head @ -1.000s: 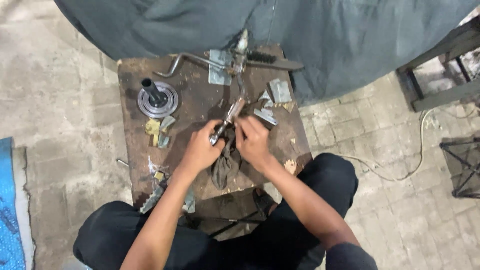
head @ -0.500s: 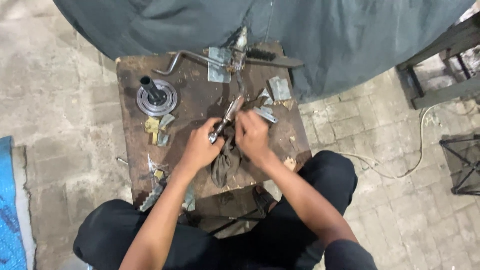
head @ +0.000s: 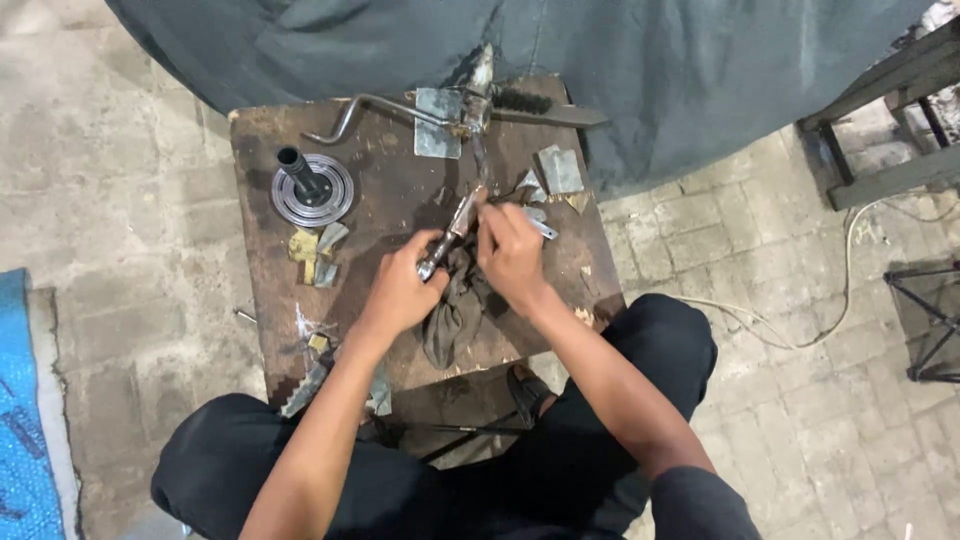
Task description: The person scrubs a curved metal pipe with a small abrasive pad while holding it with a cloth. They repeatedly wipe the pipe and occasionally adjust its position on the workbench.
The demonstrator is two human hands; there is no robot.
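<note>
Left hand (head: 402, 292) and right hand (head: 512, 255) hold metal rod (head: 455, 228) (over grey rag (head: 452, 315)).

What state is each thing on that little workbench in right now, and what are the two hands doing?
Left hand: closed around the near end of the bent metal rod.
Right hand: pressing on the dark grey rag.
Bent metal rod: lying across the bench.
Dark grey rag: crumpled under the rod.
Round grooved metal disc with black tube: upright, untouched.
Worn wooden bench: littered with metal scraps.

metal rod (head: 452, 232) | slanted, held over bench | dark rag (head: 452, 305) beneath
</note>
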